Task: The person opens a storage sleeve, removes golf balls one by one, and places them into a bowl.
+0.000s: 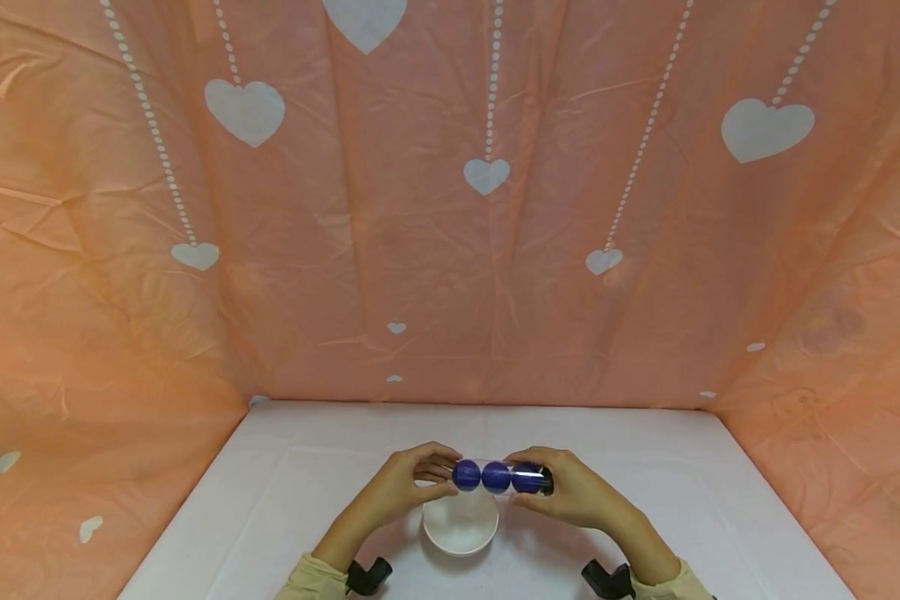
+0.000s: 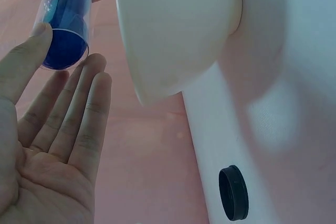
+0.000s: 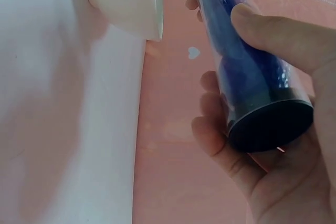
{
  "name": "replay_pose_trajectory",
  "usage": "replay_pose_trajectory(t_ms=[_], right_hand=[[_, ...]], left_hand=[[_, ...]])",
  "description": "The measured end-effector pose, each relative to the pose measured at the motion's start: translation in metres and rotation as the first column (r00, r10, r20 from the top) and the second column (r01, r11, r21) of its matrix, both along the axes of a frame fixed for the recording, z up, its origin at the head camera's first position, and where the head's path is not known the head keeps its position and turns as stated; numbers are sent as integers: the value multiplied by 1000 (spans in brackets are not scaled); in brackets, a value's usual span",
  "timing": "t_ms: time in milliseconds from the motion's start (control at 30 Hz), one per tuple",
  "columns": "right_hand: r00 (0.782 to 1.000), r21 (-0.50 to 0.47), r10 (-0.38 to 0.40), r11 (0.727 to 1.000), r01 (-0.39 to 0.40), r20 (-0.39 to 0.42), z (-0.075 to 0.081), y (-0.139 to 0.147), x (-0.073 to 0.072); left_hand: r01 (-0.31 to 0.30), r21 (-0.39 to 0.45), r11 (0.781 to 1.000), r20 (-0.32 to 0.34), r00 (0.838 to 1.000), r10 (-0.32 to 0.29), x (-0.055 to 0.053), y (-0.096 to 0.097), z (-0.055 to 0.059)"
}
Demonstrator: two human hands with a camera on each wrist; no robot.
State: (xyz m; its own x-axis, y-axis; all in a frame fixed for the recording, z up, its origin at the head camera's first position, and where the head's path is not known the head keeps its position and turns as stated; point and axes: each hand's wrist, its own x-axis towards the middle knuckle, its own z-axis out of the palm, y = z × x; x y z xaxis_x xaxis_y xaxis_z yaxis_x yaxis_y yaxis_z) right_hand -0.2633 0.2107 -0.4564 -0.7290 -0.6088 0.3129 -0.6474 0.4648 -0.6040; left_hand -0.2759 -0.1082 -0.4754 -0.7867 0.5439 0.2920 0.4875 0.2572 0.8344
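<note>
Tube [image 3: 223, 59] of blue balls [image 1: 496, 477] is near the white bowl [image 1: 461, 533], right grip [image 1: 579, 492] holding its capped end, left grip [image 1: 402, 486] wide, straight-fingered at the other; a loose cap [image 2: 233, 192] on the worktop [image 1: 330, 450] suggests uncapping is done, so emptying probably calls for a gentle tilt.

The white counter [image 1: 645, 454] is bordered at the back and both sides by creased orange-pink cloth [image 1: 420, 250], which is patterned with pale hearts [image 1: 244, 113], some hung from dotted lines [image 1: 493, 79].
</note>
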Motion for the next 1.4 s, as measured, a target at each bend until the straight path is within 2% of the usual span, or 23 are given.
replay_pose_trajectory(t_ms=[367,633,833,1033,1233,1400], right_hand=[[999,-25,23,999,-23,-27,-2,0,-2],[998,-44,22,999,-24,-54,-3,0,-2],[999,-51,16,999,-18,-40,-3,0,-3],[1000,-66,22,998,-23,-19,-2,-1,-2],[999,-62,11,998,-13,-35,-3,0,-2],[999,-65,11,998,-13,-32,-3,2,-2]], left_hand=[[-12,13,1000,40,999,12,2,1,2],[-37,4,999,43,998,37,3,1,3],[-52,-16,999,29,998,52,2,0,5],[-17,19,1000,54,998,16,2,-3,5],[26,53,998,76,997,-30,0,-5,3],[18,28,999,58,998,-20,-1,-12,5]])
